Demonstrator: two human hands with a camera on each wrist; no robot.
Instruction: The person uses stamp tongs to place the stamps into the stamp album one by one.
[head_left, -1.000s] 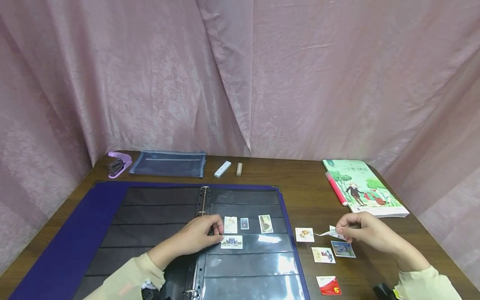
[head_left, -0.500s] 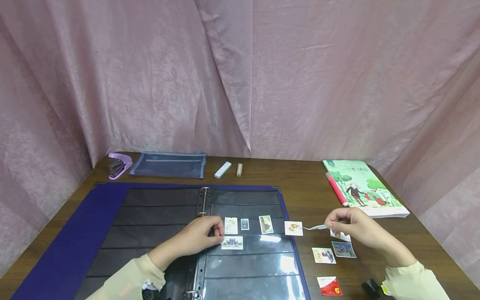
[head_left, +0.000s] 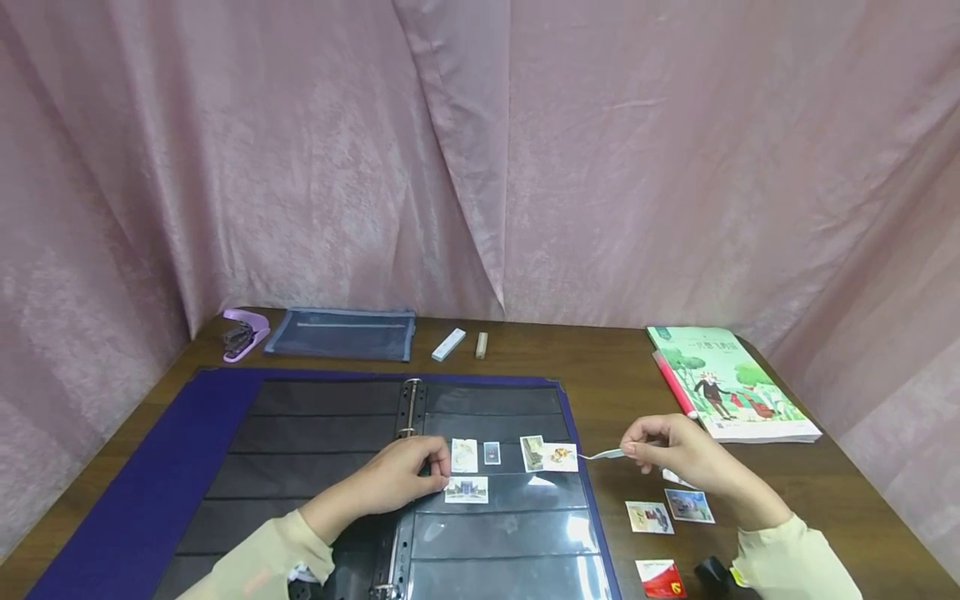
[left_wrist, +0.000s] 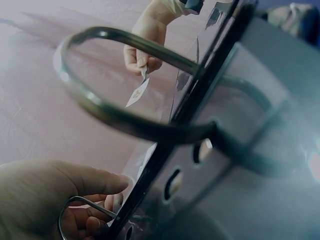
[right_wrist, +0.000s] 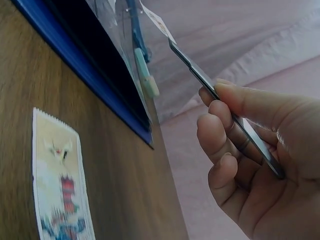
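My right hand pinches a pair of tweezers between thumb and fingers. The tweezers' tips hold a white-bordered stamp, which is over the album's right page and overlaps a greenish stamp. At the page's inner side, my left hand pinches the edge of a clear pocket film beside the binder rings; its fingertips are partly hidden. Close to those fingers are a pale stamp, a small blue stamp and a building stamp.
Several loose stamps, among them a red one and a blue one, lie right of the album's blue cover. Behind are a purple stapler, a mesh pouch, two small bars, a green book and a red marker.
My right hand has moved left, carrying the stamp in the tweezers from the wooden table across the cover's edge to the right page. My left hand has stayed in place.
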